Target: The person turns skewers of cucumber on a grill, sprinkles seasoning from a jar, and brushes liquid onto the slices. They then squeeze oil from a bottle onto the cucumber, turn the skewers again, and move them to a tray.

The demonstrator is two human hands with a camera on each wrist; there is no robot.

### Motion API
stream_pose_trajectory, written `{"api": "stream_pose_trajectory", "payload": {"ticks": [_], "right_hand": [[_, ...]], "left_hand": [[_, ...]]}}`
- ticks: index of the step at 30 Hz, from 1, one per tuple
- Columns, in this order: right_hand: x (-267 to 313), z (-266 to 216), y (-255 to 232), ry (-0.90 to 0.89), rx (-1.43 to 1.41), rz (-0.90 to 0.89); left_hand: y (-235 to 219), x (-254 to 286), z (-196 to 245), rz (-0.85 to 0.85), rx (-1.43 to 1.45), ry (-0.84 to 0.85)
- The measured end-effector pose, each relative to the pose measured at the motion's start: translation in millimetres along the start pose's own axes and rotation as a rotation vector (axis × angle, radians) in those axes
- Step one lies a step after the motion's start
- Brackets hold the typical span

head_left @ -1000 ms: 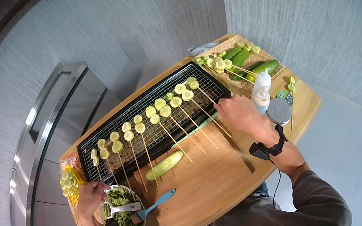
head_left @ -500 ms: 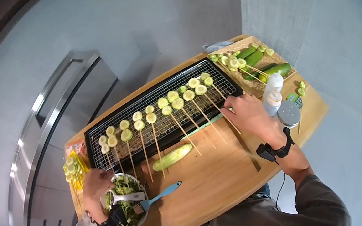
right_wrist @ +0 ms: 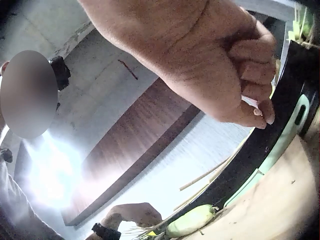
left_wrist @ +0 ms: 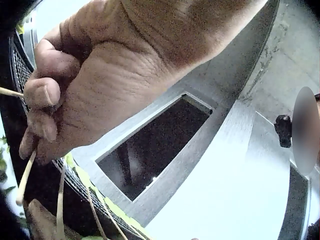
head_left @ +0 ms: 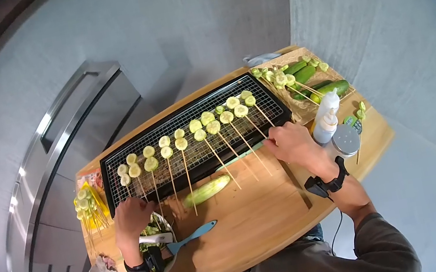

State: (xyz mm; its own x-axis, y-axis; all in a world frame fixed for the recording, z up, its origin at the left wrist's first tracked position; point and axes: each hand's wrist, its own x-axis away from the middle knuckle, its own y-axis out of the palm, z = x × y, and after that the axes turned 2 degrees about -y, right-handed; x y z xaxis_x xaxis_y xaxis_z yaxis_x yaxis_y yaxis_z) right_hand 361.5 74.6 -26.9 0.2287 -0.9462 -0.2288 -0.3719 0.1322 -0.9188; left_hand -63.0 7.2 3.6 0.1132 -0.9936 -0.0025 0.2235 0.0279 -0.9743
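Observation:
My left hand (head_left: 133, 216) is at the front left edge of the black grill (head_left: 106, 179), thumb and fingers pinching a thin wooden skewer stick (left_wrist: 25, 181). At the grill's front right corner my right hand (head_left: 296, 147) pinches the stick of the rightmost skewer, its tip (right_wrist: 257, 112) showing between thumb and finger. That skewer carries cucumber slices (head_left: 250, 101) over the wire mesh. Several more cucumber skewers lie in a row across it, sticks pointing toward me. Below my left hand, a bowl of green peelings (head_left: 159, 226) is partly hidden, with a white-handled peeler (head_left: 156, 239) across it.
A peeled cucumber (head_left: 207, 190) and a blue brush (head_left: 202, 230) lie in front. White squeeze bottles (head_left: 326, 127) and a metal-lidded shaker (head_left: 346, 139) stand by my right hand. Behind them is a tray (head_left: 302, 115) of cucumbers and skewers. Further skewers (head_left: 85, 203) lie far left.
My left hand has moved right, from the bowl's left side to above it at the grill edge. My right hand has closed on the rightmost stick's end, which earlier stuck out past the fingers.

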Motion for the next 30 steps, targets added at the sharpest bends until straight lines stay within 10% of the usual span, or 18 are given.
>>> {"api": "stream_pose_trajectory", "payload": {"ticks": [12,30], "right_hand": [[-3,-13,-17,-0.083,-0.09,0.171],[-4,-15,-15,-0.018,-0.095,0.101]], "left_hand": [[-8,-4,0,0.248,0.39,0.082],[-20,10,17,0.162,0.332,0.078]]}}
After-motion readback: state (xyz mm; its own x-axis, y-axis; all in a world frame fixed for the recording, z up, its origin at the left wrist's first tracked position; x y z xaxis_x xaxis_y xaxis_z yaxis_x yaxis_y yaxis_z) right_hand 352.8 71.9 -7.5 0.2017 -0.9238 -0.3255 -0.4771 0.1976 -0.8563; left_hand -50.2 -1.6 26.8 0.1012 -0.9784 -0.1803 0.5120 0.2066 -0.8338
